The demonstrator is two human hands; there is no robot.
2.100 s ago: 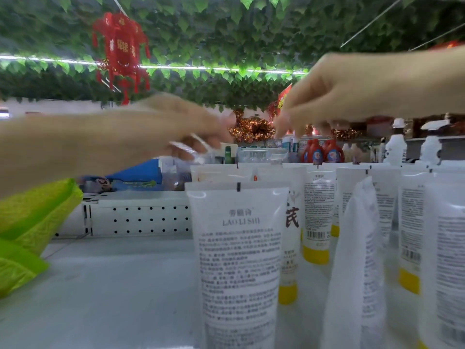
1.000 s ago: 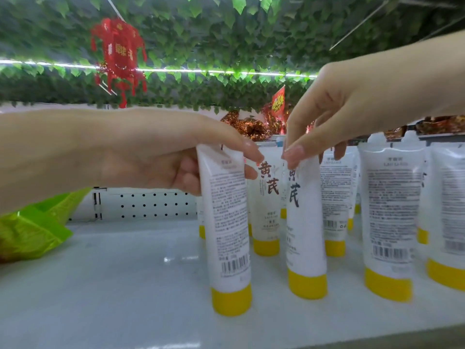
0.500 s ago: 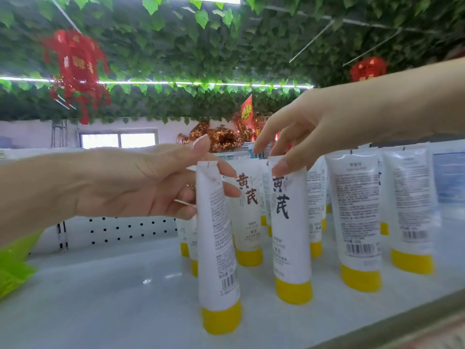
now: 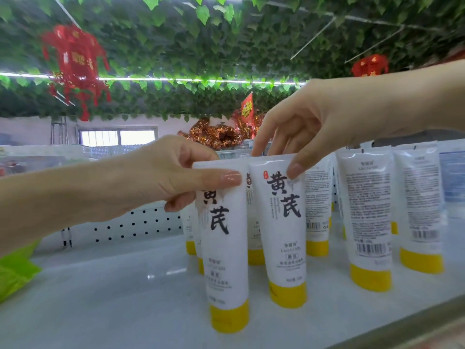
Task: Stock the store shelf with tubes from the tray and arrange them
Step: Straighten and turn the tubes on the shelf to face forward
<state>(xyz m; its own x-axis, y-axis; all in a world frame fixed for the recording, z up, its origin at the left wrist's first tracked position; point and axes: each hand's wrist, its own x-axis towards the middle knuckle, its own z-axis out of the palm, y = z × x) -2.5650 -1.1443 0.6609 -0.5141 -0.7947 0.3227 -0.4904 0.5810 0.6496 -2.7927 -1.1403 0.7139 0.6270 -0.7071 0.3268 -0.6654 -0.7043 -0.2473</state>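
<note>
I'm working in a shop: a white display shelf (image 4: 100, 298) carries rows of identical yellow-capped tubes (image 4: 370, 217) printed with barcodes, a perforated back panel (image 4: 130, 225) stands behind, and red hanging ornaments (image 4: 75, 64) and fake ivy (image 4: 226, 46) dress the ceiling.

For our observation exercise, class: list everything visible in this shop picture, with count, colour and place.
plastic squeeze tubes: at least eight, white with yellow caps, upright on shelf
flat shelf board: one, white, beneath tubes
perforated back panel: one, white, behind shelf
plastic bag: one, green, left edge
hanging paper ornaments: two, red, overhead
leafy ceiling garland: one, green, overhead
left hand: one, grips nearest tube's top
right hand: one, pinches neighbouring tube's top
</note>
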